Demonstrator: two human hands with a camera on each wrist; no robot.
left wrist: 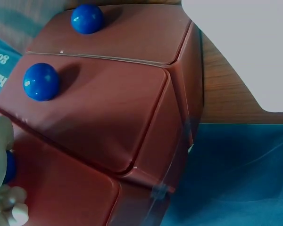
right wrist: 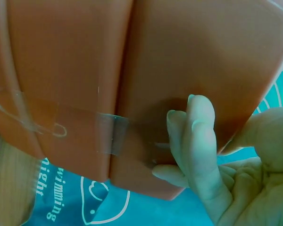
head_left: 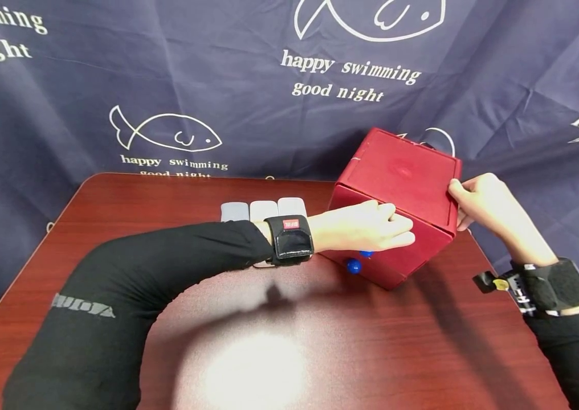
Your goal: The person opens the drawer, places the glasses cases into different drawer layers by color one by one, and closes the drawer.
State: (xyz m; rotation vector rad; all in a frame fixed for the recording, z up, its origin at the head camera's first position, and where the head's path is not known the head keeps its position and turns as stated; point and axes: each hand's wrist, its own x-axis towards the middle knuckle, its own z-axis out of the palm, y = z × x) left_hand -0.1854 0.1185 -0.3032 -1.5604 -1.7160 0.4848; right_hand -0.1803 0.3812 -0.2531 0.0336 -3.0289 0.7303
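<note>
A small red drawer cabinet [head_left: 407,171] stands at the table's right side, turned at an angle. Its stacked drawer fronts [left wrist: 89,108] carry round blue knobs [left wrist: 41,82]. My left hand [head_left: 366,228] is at the upper front, its fingers curled about the top drawer's blue knob [left wrist: 10,167], which is partly hidden by them. My right hand [head_left: 486,199] grips the cabinet's top right edge, thumb on the top. In the right wrist view its fingers [right wrist: 202,141] lie against the side wall, near a strip of clear tape [right wrist: 80,127].
Several pale rounded flat pieces [head_left: 264,209] lie on the table behind my left wrist, partly covered by it. The reddish wooden table [head_left: 371,341] has a bright glare at its front. A dark blue curtain [head_left: 248,85] with fish prints hangs close behind the cabinet.
</note>
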